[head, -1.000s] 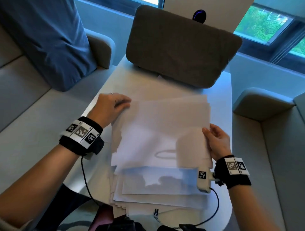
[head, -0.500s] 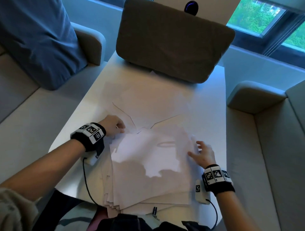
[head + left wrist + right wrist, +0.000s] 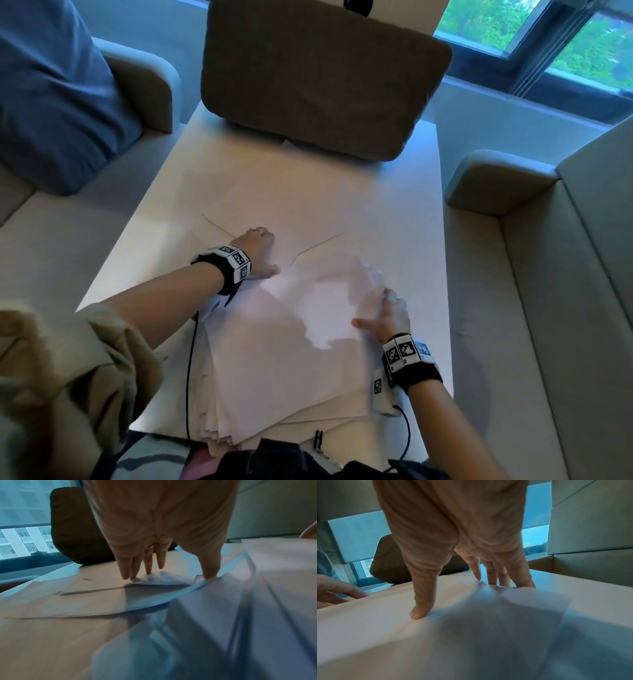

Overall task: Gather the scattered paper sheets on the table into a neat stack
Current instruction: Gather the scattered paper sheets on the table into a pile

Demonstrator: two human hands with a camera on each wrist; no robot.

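Item: paper stack [image 3: 284,359], white sheets, gathered but ragged. It lay on the desk [image 3: 404,212] between the two hands, its near edges fanned in steps toward the person's lap and overhanging the desk's near edge.

Item: left hand [image 3: 258,251]. Fingers [image 3: 126,568] ran straight down onto paper at the stack's far left corner, thumb set apart on a lifted sheet edge. Released and pressing, gripping nothing.

Item: right hand [image 3: 388,317]. Fingers were spread flat on the stack's right edge, thumb [image 3: 421,601] pressing the top sheet. Likewise released, holding nothing.

Item: loose sheets [image 3: 239,205], ahead of the left hand, flat on the desk and not yet drawn in; their outlines were faint against the white surface.

Item: dark cushion [image 3: 322,75], well ahead of both hands, at the desk's far end; a paper corner seemed to show under it.

Risks, as judged:
- Sheets could buckle or crease, since the edge under the left thumb was already bowed upward and inward pushing would fold it.
- Lower sheets could slide off toward the lap, being fanned and partly unsupported.
- Far sheets could be missed, white on white.
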